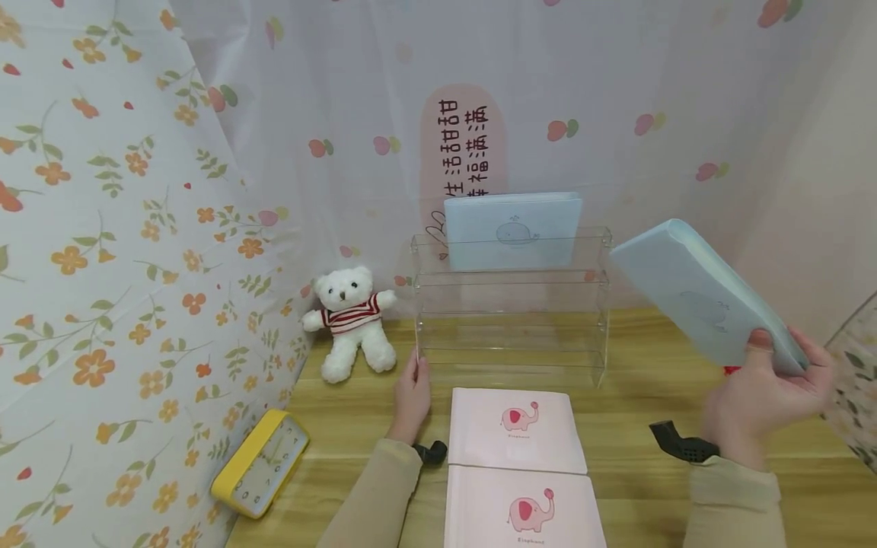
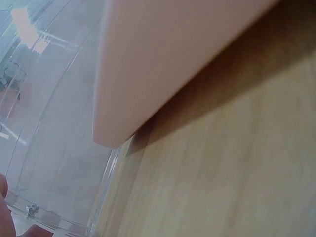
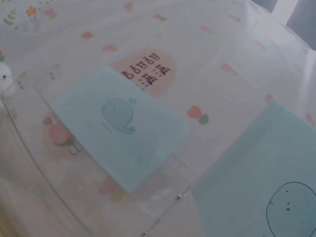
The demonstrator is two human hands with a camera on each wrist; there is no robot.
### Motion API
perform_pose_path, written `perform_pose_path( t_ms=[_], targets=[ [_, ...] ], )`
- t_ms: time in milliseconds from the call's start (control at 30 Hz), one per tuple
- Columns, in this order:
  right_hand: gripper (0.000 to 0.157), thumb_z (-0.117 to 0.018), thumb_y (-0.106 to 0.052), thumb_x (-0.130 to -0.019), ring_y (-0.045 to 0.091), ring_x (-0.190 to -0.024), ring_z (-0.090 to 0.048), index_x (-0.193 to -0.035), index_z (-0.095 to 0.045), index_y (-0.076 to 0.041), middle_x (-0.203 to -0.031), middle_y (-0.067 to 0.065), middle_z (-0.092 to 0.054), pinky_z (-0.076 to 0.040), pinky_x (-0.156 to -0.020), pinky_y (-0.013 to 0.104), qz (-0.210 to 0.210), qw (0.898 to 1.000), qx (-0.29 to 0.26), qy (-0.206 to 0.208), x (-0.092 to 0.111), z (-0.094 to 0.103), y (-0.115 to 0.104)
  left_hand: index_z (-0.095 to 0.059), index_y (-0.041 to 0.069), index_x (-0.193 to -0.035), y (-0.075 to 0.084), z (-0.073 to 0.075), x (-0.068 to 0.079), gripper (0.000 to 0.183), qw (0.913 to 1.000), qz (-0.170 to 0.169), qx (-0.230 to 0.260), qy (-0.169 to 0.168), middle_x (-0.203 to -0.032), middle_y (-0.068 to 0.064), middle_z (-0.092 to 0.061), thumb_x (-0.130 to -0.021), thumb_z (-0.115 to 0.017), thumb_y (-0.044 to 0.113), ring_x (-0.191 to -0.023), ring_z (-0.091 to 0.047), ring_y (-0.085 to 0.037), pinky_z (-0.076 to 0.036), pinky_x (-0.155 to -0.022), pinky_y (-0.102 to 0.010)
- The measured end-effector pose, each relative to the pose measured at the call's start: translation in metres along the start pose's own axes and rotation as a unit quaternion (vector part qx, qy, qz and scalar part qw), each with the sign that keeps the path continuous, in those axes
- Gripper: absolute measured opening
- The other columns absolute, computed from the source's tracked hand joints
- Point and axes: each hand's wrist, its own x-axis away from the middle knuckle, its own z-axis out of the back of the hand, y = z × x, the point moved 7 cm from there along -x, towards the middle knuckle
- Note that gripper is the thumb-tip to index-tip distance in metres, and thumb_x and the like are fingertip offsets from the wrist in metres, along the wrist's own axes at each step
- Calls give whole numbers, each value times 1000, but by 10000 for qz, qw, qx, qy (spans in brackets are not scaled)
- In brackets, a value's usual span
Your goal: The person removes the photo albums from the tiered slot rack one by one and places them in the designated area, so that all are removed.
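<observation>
A clear acrylic rack point(image 1: 604, 327) with several tiers stands at the back; a light blue book point(image 1: 479, 243) with a whale drawing leans in its top tier. My left hand point(image 1: 411, 396) grips the rack's lower left side; in the left wrist view only bits of its fingers point(image 2: 5, 217) show at the edge. Raised and tilted to the right of the rack, a second light blue whale book point(image 1: 674, 281) is held by one end in my right hand point(image 1: 760, 399), thumb on its cover. The right wrist view shows this held book point(image 3: 247, 182) apart from the racked one point(image 3: 153, 143).
Two pink elephant books point(image 1: 479, 426) point(image 1: 479, 510) lie in line before the rack. A white teddy bear point(image 1: 352, 335) in a striped top sits left of it. Nearer on the left is a yellow clock point(image 1: 250, 453). Patterned curtains point(image 1: 329, 91) enclose the wooden table point(image 1: 342, 457).
</observation>
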Motion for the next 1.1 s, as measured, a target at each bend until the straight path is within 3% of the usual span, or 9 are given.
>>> perform_pose_path(
  t_ms=[167, 267, 400, 500, 600, 767, 933, 1000, 1100],
  targets=[
    [38, -83, 16, -87, 30, -132, -65, -119, -65, 3, -133, 13, -58, -58, -113, 33, -289, 9993, 219, 120, -12, 8, 3, -52, 12, -165, -5, 2, -2, 58, 9999, 151, 26, 28, -158, -23, -62, -118, -48, 46, -146, -59, -47, -48, -123, -63],
    [39, -84, 12, -88, 29, -136, -63, -120, -66, 2, -137, 13, -58, -58, -112, 30, -513, 9976, 442, 123, -19, 14, 11, -54, 18, -164, -13, 2, -5, 61, 9996, 175, -159, 144, -156, -18, -66, -117, -47, 55, -145, -62, -43, -51, -121, -59],
    [36, -90, 8, -84, 22, -130, -63, -114, -74, 0, -131, 9, -63, -58, -106, 26, -606, 9916, 1138, 137, -27, 25, 23, -51, 16, -166, -9, 2, -4, 58, 9997, 237, 8, 27, -159, -18, -62, -118, -47, 48, -148, -59, -42, -48, -124, -59],
    [34, -94, 5, -81, 18, -123, -63, -111, -79, -2, -125, 4, -66, -57, -102, 24, -671, 9834, 1687, 54, -33, 35, 37, -49, 12, -167, -2, 3, -1, 55, 9998, 156, 117, -1, -159, -23, -61, -119, -48, 40, -148, -58, -45, -48, -123, -63],
    [34, -95, 0, -83, 14, -123, -60, -115, -82, -7, -128, -2, -65, -56, -98, 21, -944, 9707, 2211, -38, -37, 47, 52, -51, 11, -166, -2, 2, -1, 59, 9999, -13, 102, 29, -156, -26, -62, -118, -47, 46, -145, -59, -49, -49, -120, -65],
    [37, -93, -1, -86, 12, -125, -58, -120, -85, -13, -131, -8, -64, -56, -93, 18, -1273, 9495, 2858, -223, -36, 59, 75, -53, 15, -165, -28, -5, -9, 60, 9997, -199, 40, 125, -155, -25, -64, -117, -48, 50, -142, -64, -45, -55, -116, -61],
    [35, -90, -5, -90, 11, -118, -61, -122, -85, -18, -126, -9, -66, -55, -92, 20, -1422, 9327, 3279, -476, -34, 66, 93, -52, 24, -166, -51, -12, -17, 59, 9999, 15, -80, 140, -158, -17, -64, -116, -46, 56, -144, -63, -39, -51, -121, -61],
    [34, -89, -8, -92, 10, -117, -61, -124, -85, -20, -125, -10, -65, -53, -93, 20, -1461, 9250, 3464, -548, -33, 69, 97, -52, 23, -166, -50, -12, -18, 60, 9999, -55, -95, 122, -158, -18, -64, -117, -45, 56, -145, -63, -40, -51, -120, -61],
    [34, -88, -10, -94, 9, -116, -60, -126, -84, -22, -126, -11, -66, -53, -91, 20, -1563, 9179, 3600, -587, -32, 74, 102, -52, 19, -166, -35, -8, -12, 61, 9998, -153, 14, 90, -157, -21, -64, -117, -46, 54, -145, -62, -44, -51, -120, -62]
  ],
)
